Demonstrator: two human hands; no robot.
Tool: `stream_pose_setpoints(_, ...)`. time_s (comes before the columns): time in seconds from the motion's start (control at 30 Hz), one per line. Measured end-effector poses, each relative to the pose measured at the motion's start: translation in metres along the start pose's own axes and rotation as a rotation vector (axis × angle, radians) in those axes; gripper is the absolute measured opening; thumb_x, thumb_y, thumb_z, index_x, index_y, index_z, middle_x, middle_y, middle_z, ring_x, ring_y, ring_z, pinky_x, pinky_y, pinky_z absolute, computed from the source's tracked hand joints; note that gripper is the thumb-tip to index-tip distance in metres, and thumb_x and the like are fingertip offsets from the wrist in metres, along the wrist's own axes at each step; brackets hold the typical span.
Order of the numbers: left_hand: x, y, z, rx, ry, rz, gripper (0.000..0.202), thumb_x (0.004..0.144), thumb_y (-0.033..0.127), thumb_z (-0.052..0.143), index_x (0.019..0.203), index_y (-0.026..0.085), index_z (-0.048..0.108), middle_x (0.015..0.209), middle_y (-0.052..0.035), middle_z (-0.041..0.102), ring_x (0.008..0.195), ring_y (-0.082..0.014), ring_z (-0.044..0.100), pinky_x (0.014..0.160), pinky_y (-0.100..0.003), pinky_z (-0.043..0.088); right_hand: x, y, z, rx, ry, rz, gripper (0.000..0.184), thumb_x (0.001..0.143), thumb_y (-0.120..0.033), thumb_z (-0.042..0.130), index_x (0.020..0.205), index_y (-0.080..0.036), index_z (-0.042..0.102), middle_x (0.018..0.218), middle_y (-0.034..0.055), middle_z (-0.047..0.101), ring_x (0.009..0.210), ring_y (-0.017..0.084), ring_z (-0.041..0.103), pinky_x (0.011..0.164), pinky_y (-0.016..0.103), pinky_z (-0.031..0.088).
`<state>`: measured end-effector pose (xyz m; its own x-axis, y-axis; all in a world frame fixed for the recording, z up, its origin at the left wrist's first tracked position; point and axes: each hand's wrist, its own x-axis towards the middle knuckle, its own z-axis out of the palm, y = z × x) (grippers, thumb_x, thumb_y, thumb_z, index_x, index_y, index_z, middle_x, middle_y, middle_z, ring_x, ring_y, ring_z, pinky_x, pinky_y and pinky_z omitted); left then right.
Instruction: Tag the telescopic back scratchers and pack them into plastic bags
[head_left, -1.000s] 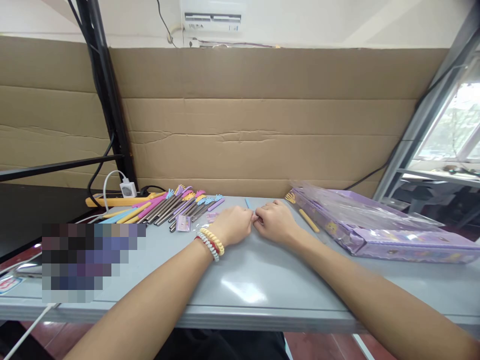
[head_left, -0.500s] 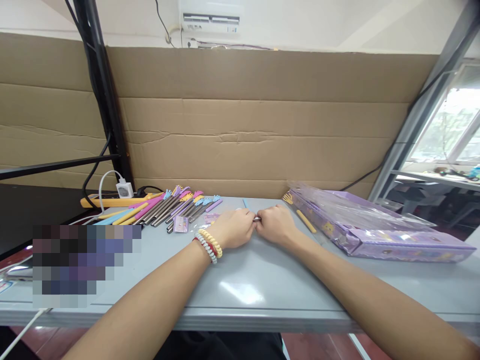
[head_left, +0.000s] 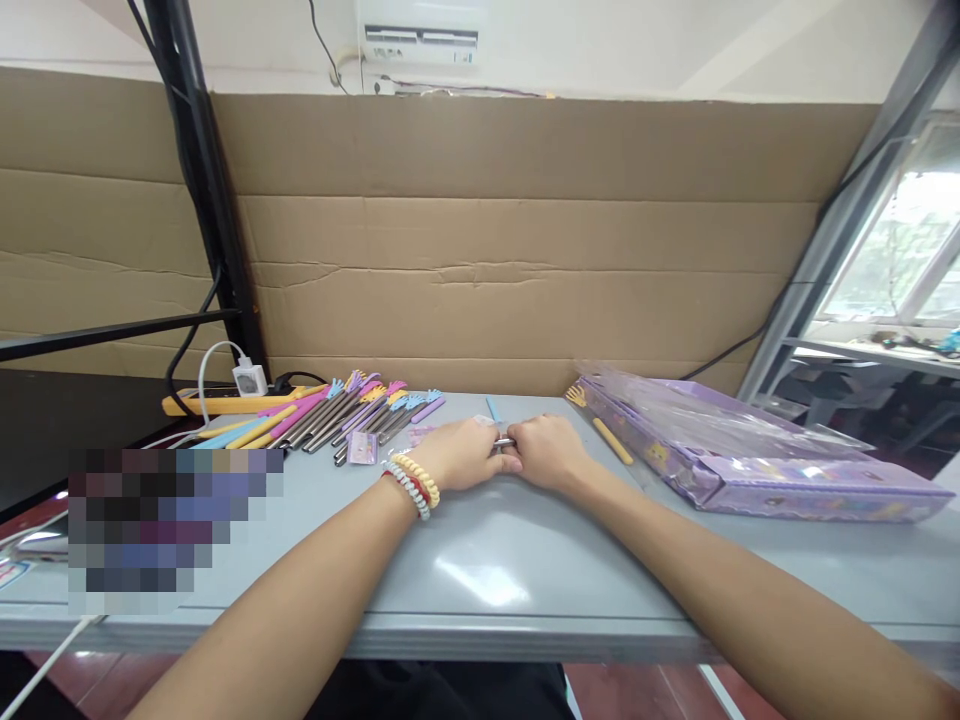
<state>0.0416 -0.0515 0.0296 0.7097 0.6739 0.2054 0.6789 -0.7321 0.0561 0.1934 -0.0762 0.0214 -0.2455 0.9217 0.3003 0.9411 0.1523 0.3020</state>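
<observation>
Between my two hands is the metal tube (head_left: 503,442) of what looks like a back scratcher; its ends are hidden in my fingers. My left hand (head_left: 466,455), with beaded bracelets at the wrist, is closed round one end. Close against it, my right hand (head_left: 547,450) is wrapped round the other end. A light blue stick (head_left: 493,409) lies just behind my hands. To the right of them is a back scratcher with a yellow hand-shaped head (head_left: 576,396) and a yellow handle (head_left: 613,441). A small printed packet (head_left: 363,448) sits left of my left hand.
Many back scratcher parts (head_left: 322,425) with coloured heads and handles lie heaped at the left. A purple box (head_left: 810,490) with clear plastic stands at the right. A yellow power strip (head_left: 225,404) holds a white charger (head_left: 250,378). Cardboard (head_left: 480,240) closes off the back.
My hands have shifted slightly left with the metal tube. The left thumb now reaches toward the right hand, and more of the tube shows between them.
</observation>
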Motion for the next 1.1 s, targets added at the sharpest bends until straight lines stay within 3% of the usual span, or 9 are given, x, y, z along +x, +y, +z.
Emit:
stream_pose_setpoints(0.1,0.0,0.0007,0.001,0.021,0.006,-0.031,0.048,0.076,0.062,0.04,0.092,0.021,0.059,0.084,-0.0088,0.065,0.073,-0.0253,0.062,0.056,-0.031,0.042,0.0006,-0.001,0.0007,-0.007,-0.031,-0.01,0.032,0.079,-0.044,0.047,0.076,-0.018,0.066,0.073,0.0123,0.067,0.067,0.024,0.063,0.058,0.029,0.036)
stream_pose_setpoints(0.33,0.0012,0.0004,0.0042,0.058,0.031,-0.06,0.057,0.072,0.069,0.037,0.09,0.022,0.063,0.08,-0.009,0.066,0.072,-0.0262,0.062,0.057,-0.033,0.043,0.0008,-0.0006,-0.0001,-0.006,-0.048,-0.052,0.026,0.08,-0.032,0.045,0.074,-0.017,0.065,0.072,0.012,0.067,0.064,0.023,0.063,0.054,0.027,0.035)
stream_pose_setpoints(0.73,0.0038,-0.0025,0.0047,0.093,0.06,-0.199,0.069,0.063,0.077,0.036,0.085,0.019,0.065,0.076,-0.0119,0.066,0.073,-0.0285,0.062,0.059,-0.034,0.043,0.0021,0.001,0.0047,0.006,-0.048,-0.033,0.029,0.081,-0.031,0.041,0.071,-0.017,0.064,0.07,0.0114,0.065,0.063,0.023,0.061,0.052,0.027,0.034)
stream_pose_setpoints(0.9,0.0015,-0.0052,0.0023,0.074,0.06,-0.079,0.068,0.068,0.076,0.031,0.085,0.018,0.063,0.079,-0.0115,0.066,0.073,-0.0272,0.061,0.059,-0.033,0.042,0.0017,0.0018,0.0,0.007,-0.073,0.041,0.032,0.081,-0.031,0.04,0.077,-0.015,0.067,0.073,0.0128,0.066,0.066,0.022,0.062,0.055,0.027,0.036)
stream_pose_setpoints(1.1,-0.0015,-0.0029,0.0045,0.058,0.128,0.149,0.044,0.079,0.057,0.039,0.093,0.019,0.055,0.093,-0.0086,0.063,0.08,-0.0232,0.06,0.063,-0.031,0.041,0.0009,0.003,-0.0001,0.001,-0.04,0.076,0.032,0.079,-0.03,0.04,0.077,-0.016,0.069,0.073,0.0128,0.067,0.067,0.022,0.062,0.057,0.027,0.036)
